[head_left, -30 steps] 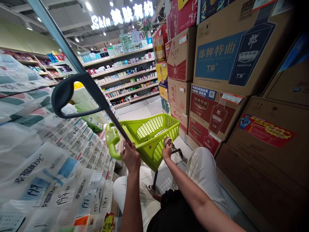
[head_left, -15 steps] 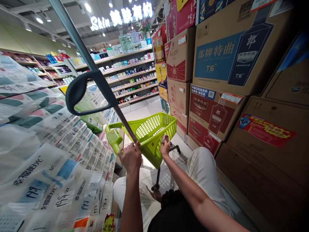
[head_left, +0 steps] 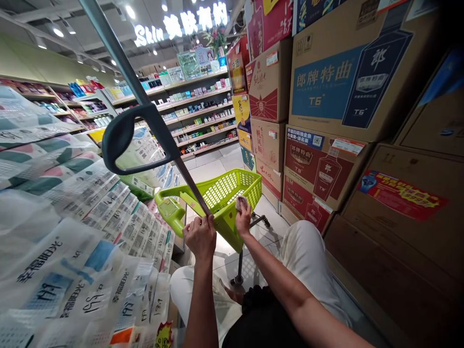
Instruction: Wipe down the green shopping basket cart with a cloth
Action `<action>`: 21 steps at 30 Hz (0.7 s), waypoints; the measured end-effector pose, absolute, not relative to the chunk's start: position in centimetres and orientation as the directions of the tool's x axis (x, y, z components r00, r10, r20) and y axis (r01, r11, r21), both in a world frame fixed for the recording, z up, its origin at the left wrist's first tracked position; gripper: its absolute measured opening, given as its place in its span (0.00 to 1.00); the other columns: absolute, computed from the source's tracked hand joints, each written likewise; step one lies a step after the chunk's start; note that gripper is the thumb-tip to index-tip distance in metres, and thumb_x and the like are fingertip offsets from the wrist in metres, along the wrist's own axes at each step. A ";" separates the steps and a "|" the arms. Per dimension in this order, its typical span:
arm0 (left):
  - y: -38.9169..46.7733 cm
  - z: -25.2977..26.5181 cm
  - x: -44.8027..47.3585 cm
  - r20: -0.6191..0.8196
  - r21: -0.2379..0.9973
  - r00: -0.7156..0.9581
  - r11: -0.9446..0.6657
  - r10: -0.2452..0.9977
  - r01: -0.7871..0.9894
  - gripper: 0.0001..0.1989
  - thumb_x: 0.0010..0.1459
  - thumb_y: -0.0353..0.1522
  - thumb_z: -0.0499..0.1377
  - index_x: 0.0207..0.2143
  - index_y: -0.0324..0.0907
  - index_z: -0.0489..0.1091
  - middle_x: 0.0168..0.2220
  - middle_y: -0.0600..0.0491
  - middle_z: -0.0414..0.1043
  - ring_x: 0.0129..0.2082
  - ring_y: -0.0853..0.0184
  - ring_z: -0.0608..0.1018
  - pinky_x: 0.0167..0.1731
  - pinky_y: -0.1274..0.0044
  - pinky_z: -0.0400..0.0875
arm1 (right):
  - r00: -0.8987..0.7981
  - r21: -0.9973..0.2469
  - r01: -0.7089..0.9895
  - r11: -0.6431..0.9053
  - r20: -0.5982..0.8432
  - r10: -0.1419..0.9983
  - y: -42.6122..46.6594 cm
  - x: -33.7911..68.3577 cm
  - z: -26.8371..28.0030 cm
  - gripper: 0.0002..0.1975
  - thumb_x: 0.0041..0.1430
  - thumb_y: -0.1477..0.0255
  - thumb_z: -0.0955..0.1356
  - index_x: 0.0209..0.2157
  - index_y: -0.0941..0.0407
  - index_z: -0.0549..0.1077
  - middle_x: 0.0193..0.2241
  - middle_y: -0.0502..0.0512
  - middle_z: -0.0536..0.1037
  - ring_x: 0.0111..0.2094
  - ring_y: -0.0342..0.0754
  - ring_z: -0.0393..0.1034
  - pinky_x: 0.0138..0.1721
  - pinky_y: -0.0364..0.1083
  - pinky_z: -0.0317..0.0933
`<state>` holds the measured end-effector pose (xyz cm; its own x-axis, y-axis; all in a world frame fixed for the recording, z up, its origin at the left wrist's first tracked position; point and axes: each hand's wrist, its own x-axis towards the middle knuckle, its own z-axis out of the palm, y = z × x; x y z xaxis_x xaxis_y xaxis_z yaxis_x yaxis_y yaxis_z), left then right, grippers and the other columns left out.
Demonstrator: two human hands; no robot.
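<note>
Fingers of left hand (head_left: 199,237) clamped on grey pull handle (head_left: 145,128) | right hand (head_left: 242,212) fingers closed on small cloth (head_left: 240,202) against green shopping basket (head_left: 221,200) rim | basket beside stacked liquor cartons (head_left: 308,159), on floor.

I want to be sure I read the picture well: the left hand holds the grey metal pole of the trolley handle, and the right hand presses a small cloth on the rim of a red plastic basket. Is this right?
Almost. In the head view the plastic mesh basket is lime green, not red. The rest stands: the left hand holds the grey metal pole, and the right hand presses a small cloth on the rim.
</note>
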<state>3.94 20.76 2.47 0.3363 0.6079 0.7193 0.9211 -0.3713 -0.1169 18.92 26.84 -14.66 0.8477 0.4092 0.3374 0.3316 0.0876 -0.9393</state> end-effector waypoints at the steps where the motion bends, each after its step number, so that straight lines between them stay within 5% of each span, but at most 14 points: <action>1: 20.8 2.4 3.9 0.715 -0.110 0.334 -0.373 0.614 0.921 0.22 0.70 0.41 0.47 0.32 0.43 0.76 0.30 0.50 0.74 0.34 0.62 0.73 0.45 0.68 0.58 | 0.828 -0.925 0.361 0.117 0.375 0.416 26.8 18.5 -14.4 0.27 0.53 0.80 0.60 0.54 0.56 0.75 0.52 0.62 0.70 0.55 0.51 0.67 0.59 0.49 0.60; 8: 20.8 2.4 3.8 0.680 -0.044 0.321 -0.401 0.659 0.915 0.22 0.70 0.41 0.46 0.32 0.43 0.76 0.32 0.48 0.75 0.34 0.61 0.73 0.47 0.66 0.58 | 0.890 -0.975 0.217 0.045 0.217 0.400 25.8 17.8 -14.0 0.24 0.53 0.80 0.60 0.49 0.61 0.77 0.48 0.66 0.72 0.53 0.56 0.69 0.58 0.56 0.61; 14: 20.7 2.3 4.0 0.680 -0.010 0.296 -0.395 0.671 0.919 0.22 0.69 0.41 0.46 0.32 0.43 0.76 0.32 0.47 0.75 0.35 0.60 0.72 0.47 0.66 0.58 | 0.701 -0.827 0.498 0.260 0.561 0.440 25.9 16.9 -12.2 0.24 0.61 0.78 0.59 0.55 0.53 0.75 0.55 0.62 0.69 0.58 0.52 0.65 0.62 0.54 0.58; 21: 20.6 2.0 3.9 0.703 -0.022 0.295 -0.396 0.647 0.918 0.21 0.70 0.39 0.46 0.33 0.43 0.76 0.31 0.48 0.74 0.35 0.61 0.73 0.49 0.66 0.58 | 0.870 -0.960 0.266 0.091 0.280 0.405 24.4 16.2 -14.8 0.21 0.55 0.79 0.59 0.46 0.59 0.78 0.43 0.62 0.71 0.49 0.54 0.69 0.54 0.54 0.65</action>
<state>3.87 20.63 1.99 0.2953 0.6465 0.7034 0.9181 -0.3958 -0.0217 16.23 24.44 -14.81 0.8704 0.4050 0.2799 0.2665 0.0905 -0.9596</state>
